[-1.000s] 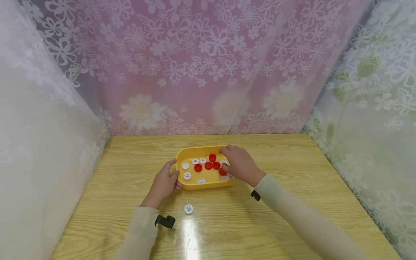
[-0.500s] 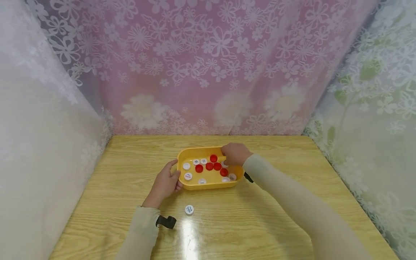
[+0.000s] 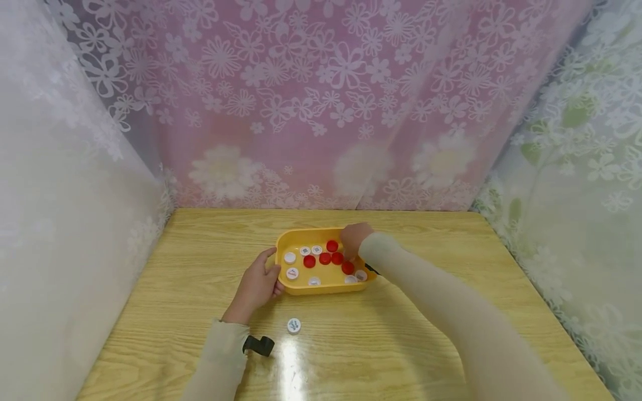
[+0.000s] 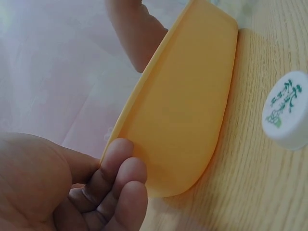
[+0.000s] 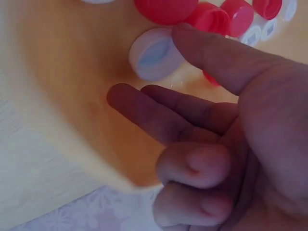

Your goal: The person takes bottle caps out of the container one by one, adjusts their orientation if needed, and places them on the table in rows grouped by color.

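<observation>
Left hand (image 3: 257, 281) grips the yellow tray (image 3: 326, 289) at its left end; right hand (image 3: 355, 238), inside the right end, has thumb and forefinger parted beside a white cap (image 5: 155, 54), best pinched across its rim, clear of the adjacent red cap (image 5: 166, 8).

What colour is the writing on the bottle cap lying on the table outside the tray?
Green, on a white bottle cap; the left wrist view shows it best.
</observation>
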`<action>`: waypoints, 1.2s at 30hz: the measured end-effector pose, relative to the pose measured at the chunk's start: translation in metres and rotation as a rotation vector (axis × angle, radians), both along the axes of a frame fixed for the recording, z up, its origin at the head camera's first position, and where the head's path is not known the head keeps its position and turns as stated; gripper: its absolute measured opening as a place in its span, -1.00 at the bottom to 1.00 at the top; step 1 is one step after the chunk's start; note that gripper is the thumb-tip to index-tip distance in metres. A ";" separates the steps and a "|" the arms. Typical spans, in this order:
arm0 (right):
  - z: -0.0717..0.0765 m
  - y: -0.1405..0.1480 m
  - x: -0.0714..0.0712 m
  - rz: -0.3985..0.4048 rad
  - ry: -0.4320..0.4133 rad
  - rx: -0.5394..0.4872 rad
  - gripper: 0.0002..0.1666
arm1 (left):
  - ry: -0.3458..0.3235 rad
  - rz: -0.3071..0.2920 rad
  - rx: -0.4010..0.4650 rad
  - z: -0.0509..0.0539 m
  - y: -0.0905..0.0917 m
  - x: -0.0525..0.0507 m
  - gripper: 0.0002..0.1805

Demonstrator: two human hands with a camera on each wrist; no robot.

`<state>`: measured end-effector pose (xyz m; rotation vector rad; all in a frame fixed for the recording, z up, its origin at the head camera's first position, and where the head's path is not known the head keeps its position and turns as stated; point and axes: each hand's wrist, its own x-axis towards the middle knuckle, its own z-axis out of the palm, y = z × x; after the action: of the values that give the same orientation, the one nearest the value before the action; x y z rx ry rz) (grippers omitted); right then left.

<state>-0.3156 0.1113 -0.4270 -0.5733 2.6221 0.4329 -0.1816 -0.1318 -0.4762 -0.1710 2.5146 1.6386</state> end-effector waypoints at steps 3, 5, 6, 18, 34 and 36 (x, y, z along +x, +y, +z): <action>-0.007 -0.006 0.000 0.001 0.002 0.030 -0.90 | 0.001 -0.005 0.000 0.000 0.000 0.001 -0.42; -0.009 -0.011 0.000 0.007 0.001 0.040 -0.91 | 0.006 -0.007 -0.001 0.001 0.000 0.002 -0.42; -0.010 -0.013 0.000 0.010 0.004 0.035 -0.91 | 0.010 -0.006 -0.002 0.002 -0.001 0.003 -0.42; -0.015 -0.041 -0.002 0.025 -0.064 -0.011 -0.80 | -0.001 -0.038 -0.039 0.008 -0.001 0.001 -0.47; -0.024 -0.049 -0.020 0.036 -0.061 0.101 -0.70 | -0.028 -0.025 -0.024 0.006 0.001 -0.001 -0.47; -0.024 -0.053 -0.022 0.033 -0.053 0.108 -0.73 | -0.035 -0.019 -0.031 0.007 0.000 -0.001 -0.47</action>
<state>-0.3378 0.0586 -0.4511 -0.5858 2.5239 0.5581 -0.1827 -0.1316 -0.4694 -0.1772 2.5096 1.5762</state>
